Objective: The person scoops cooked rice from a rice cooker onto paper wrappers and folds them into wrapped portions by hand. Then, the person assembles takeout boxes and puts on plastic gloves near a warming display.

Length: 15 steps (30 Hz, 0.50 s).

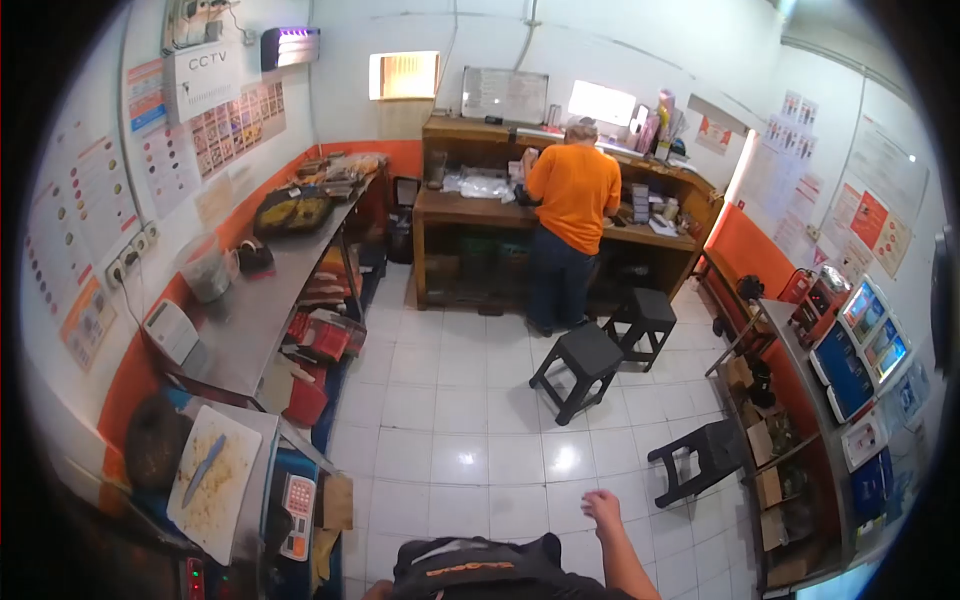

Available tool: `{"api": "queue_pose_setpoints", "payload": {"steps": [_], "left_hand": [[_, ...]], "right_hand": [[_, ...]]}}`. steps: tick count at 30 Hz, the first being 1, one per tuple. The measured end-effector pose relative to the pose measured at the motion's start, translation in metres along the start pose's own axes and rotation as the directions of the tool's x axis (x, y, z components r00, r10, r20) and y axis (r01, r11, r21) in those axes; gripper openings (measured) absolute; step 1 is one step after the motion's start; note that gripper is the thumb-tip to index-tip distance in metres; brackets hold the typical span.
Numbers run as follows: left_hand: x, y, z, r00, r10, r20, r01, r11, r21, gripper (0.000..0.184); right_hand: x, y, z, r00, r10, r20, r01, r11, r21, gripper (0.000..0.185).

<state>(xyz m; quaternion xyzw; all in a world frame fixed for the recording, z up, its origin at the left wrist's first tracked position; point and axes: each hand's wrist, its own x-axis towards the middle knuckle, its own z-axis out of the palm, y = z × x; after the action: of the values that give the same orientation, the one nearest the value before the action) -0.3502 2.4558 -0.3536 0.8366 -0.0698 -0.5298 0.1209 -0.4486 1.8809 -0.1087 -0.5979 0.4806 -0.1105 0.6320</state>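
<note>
My right hand (601, 507) is raised over the white tiled floor at the bottom of the head view, its fingers partly curled and blurred, so whether they are closed or hold anything is unclear. It touches nothing that I can see. A dark bag or garment (478, 568) with orange lettering lies against my body, left of that hand. Of my left side only a bit of skin shows at the bottom edge; the hand itself is out of sight. To the lower left, a knife (204, 468) rests on a white cutting board (222, 515) covered with crumbs.
Black stools (577, 362) stand on the floor ahead and to the right. A person in an orange shirt (577, 195) faces the wooden counter (470, 208). Metal tables (235, 345) line the left wall, and shelves (812, 400) with screens line the right.
</note>
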Motion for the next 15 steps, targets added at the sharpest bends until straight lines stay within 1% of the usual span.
{"api": "queue_pose_setpoints", "payload": {"steps": [2, 4, 6, 8, 10, 14, 15], "left_hand": [[0.010, 0.018, -0.015, 1.000, -0.005, -0.031, 0.003, 0.997, -0.072, 0.037], [0.028, 0.039, -0.037, 0.998, -0.002, -0.059, -0.005, 0.992, -0.129, 0.037], [0.045, 0.059, -0.063, 0.997, -0.002, -0.075, -0.010, 0.987, -0.157, 0.037], [0.066, 0.076, -0.097, 0.997, 0.001, -0.083, -0.016, 0.985, -0.174, 0.037], [0.095, 0.091, -0.133, 0.996, 0.007, -0.088, -0.022, 0.984, -0.177, 0.037], [0.151, 0.106, -0.217, 0.997, 0.015, -0.075, -0.026, 0.988, -0.151, 0.036], [0.161, 0.109, -0.241, 0.998, 0.011, -0.069, -0.021, 0.990, -0.137, 0.036]], "right_hand": [[0.032, -0.037, 0.041, 0.991, -0.058, 0.117, 0.061, 0.998, -0.025, 0.018], [0.060, -0.073, 0.090, 0.952, -0.128, 0.280, 0.140, 0.990, -0.022, 0.019], [0.079, -0.102, 0.143, 0.912, -0.114, 0.393, 0.128, 0.992, -0.010, 0.023], [0.098, -0.121, 0.191, 0.868, -0.090, 0.488, 0.120, 0.992, -0.031, 0.018], [0.123, -0.129, 0.236, 0.828, -0.041, 0.559, 0.063, 0.998, -0.020, 0.020], [0.171, -0.162, 0.294, 0.776, 0.069, 0.626, 0.048, 0.985, -0.167, 0.022], [0.185, -0.171, 0.304, 0.803, 0.103, 0.586, 0.051, 0.970, -0.239, 0.023]]}}
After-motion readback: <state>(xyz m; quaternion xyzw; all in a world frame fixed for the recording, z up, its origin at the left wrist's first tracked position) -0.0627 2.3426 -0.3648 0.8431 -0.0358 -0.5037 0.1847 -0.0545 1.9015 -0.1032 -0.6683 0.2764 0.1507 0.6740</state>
